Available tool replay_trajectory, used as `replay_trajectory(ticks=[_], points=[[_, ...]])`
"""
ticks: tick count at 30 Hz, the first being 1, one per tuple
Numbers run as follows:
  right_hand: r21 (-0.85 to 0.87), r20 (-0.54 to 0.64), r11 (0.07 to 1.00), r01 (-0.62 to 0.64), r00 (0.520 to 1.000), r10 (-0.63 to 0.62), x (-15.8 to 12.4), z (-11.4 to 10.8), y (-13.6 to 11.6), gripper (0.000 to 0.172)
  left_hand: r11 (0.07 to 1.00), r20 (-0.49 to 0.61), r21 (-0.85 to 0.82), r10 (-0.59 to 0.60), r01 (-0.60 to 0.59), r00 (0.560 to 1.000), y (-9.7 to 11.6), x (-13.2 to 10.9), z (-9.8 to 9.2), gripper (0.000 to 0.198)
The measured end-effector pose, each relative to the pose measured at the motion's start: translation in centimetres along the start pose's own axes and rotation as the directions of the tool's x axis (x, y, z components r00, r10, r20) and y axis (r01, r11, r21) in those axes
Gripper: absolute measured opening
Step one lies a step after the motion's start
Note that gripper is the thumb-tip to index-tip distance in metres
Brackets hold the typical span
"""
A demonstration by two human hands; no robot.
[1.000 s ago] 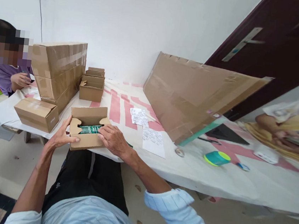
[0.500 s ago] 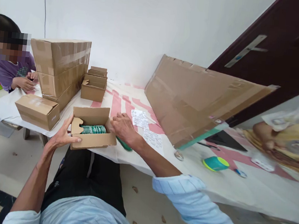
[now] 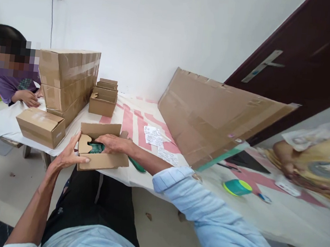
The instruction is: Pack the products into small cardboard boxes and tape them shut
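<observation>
A small open cardboard box (image 3: 102,161) sits at the near edge of the table (image 3: 176,179). Inside it lie green packets (image 3: 95,147), partly hidden. My left hand (image 3: 67,155) holds the box's left end, thumb on its front wall, fingers spread along the side. My right hand (image 3: 112,143) lies across the top of the box, fingers stretched flat over the green packets. A green object (image 3: 136,165) lies on the table just right of the box, under my right forearm.
A closed small carton (image 3: 41,126) lies to the left, before a stack of large taped cartons (image 3: 69,78). More open small boxes (image 3: 103,101) stand behind. A large flattened cardboard sheet (image 3: 213,116) leans at the right. Sticker sheets (image 3: 154,135), a teal tape roll (image 3: 236,186). A person in purple (image 3: 7,79) sits far left.
My right hand left the box, went to the table on its right, then came back over the box and now rests flat on the green packets. My left hand stayed on the box.
</observation>
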State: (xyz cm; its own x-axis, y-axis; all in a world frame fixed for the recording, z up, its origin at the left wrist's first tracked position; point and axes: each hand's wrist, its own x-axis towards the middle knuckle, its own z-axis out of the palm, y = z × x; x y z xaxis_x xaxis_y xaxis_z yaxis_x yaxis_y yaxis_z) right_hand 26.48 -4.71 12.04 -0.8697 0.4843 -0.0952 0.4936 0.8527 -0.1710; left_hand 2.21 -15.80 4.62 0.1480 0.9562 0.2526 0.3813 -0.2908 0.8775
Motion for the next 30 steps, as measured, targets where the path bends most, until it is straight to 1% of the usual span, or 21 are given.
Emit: replay_trajectory(ticks=[2, 5, 8, 12, 15, 17, 18, 20, 22, 23, 25, 27, 30], points=[[-0.014, 0.05, 1.0, 0.006, 0.999, -0.005, 1.1, 0.1, -0.7, 0.039, 1.0, -0.003, 0.015, 0.005, -0.005, 1.0, 0.0, 0.0, 0.0, 0.138], [-0.061, 0.108, 0.998, -0.02, 0.994, 0.026, 2.3, 0.5, -1.3, 0.031, 1.0, 0.013, 0.014, 0.014, -0.014, 1.0, -0.1, 0.1, 0.0, 0.139], [-0.057, 0.121, 0.997, -0.044, 0.991, 0.051, 3.0, 1.0, -1.2, 0.024, 0.999, 0.058, -0.003, 0.033, -0.033, 0.998, -0.3, 0.1, -0.2, 0.14], [-0.032, 0.133, 0.997, -0.069, 0.988, 0.073, 3.3, 1.6, -1.0, 0.023, 1.0, 0.099, -0.003, 0.013, -0.013, 0.995, -0.5, 0.0, -0.8, 0.142], [-0.022, 0.139, 0.997, -0.076, 0.987, 0.079, 3.3, 1.7, -1.3, 0.025, 0.993, 0.156, -0.116, 0.025, -0.007, 0.988, -0.8, 0.0, -1.6, 0.136], [-0.018, 0.137, 0.997, -0.076, 0.987, 0.077, 3.2, 1.5, -1.6, 0.028, 0.979, 0.201, -0.205, 0.058, -0.016, 0.978, -1.0, 0.0, -2.1, 0.136], [-0.016, 0.135, 0.997, -0.076, 0.988, 0.077, 3.1, 1.4, -1.8, 0.028, 0.978, 0.213, -0.209, 0.066, -0.021, 0.975, -1.1, -0.1, -2.2, 0.137], [-0.015, 0.126, 0.997, -0.076, 0.989, 0.077, 2.7, 1.1, -2.0, 0.029, 0.992, 0.183, -0.119, 0.057, -0.036, 0.981, -1.4, -0.2, -2.0, 0.138], [0.003, 0.119, 0.997, -0.073, 0.99, 0.072, 2.3, 0.9, -2.1, 0.03, 0.999, 0.106, 0.003, 0.047, -0.048, 0.993, -1.8, -0.4, -1.4, 0.134], [0.027, 0.115, 0.997, -0.072, 0.991, 0.068, 2.0, 0.8, -2.1, 0.031, 0.998, 0.067, 0.037, 0.051, -0.053, 0.996, -2.0, -0.4, -1.1, 0.133], [0.098, 0.096, 0.993, -0.07, 0.993, 0.061, 1.6, 0.6, -1.7, 0.034, 0.997, 0.008, 0.042, 0.069, -0.069, 0.998, -2.6, -0.3, -0.5, 0.131], [0.183, 0.046, 0.982, -0.055, 0.998, 0.047, 1.1, 0.4, -1.0, 0.042, 0.997, -0.022, 0.016, 0.078, -0.077, 0.997, -3.2, -0.2, -0.2, 0.132], [0.306, -0.119, 0.952, 0.013, 0.993, 0.024, 0.1, 0.2, 0.4, 0.061, 0.997, -0.047, -0.022, 0.067, -0.068, 0.997, -4.0, 0.1, -0.3, 0.132]])
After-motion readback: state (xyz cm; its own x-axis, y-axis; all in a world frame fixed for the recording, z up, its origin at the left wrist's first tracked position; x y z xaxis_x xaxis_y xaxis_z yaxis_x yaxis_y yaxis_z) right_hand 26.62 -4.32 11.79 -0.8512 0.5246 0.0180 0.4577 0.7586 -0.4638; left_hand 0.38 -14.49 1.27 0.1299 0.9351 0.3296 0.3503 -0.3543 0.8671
